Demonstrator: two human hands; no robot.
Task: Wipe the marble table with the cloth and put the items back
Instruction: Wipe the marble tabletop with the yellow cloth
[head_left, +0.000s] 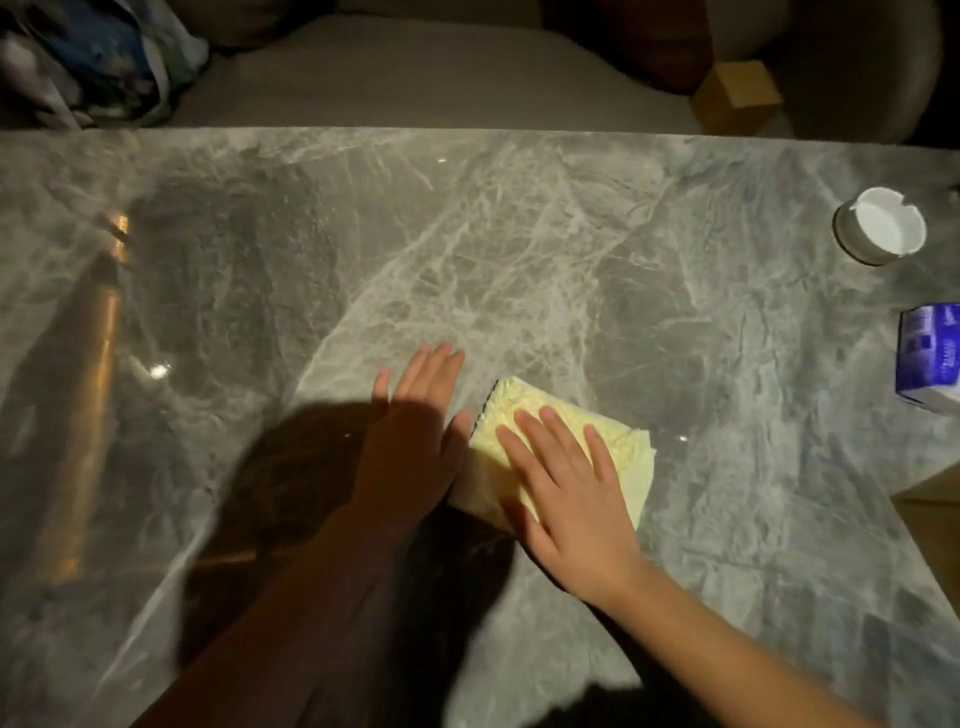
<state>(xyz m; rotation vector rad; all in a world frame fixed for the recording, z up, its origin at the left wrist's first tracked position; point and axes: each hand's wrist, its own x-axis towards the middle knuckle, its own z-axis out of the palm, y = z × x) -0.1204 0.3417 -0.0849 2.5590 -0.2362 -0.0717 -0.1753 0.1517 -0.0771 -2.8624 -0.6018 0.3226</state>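
Note:
A folded pale yellow cloth (524, 415) lies on the grey marble table (467, 249), a little right of centre and near me. My right hand (566, 483) lies flat on top of the cloth, fingers spread, pressing it to the table. My left hand (415, 431) rests flat on the marble just left of the cloth, fingers apart, its thumb side touching the cloth's left edge. A white round ashtray (880, 226) stands at the table's right side. A blue and white tissue pack (930, 358) sits below it at the right edge.
A grey sofa seat (415, 78) runs along the table's far edge, with a bundle of bags or clothes (88, 57) at its left. A small wooden block (737, 93) sits beyond the table's far right. A brown box corner (935, 493) shows at the right edge.

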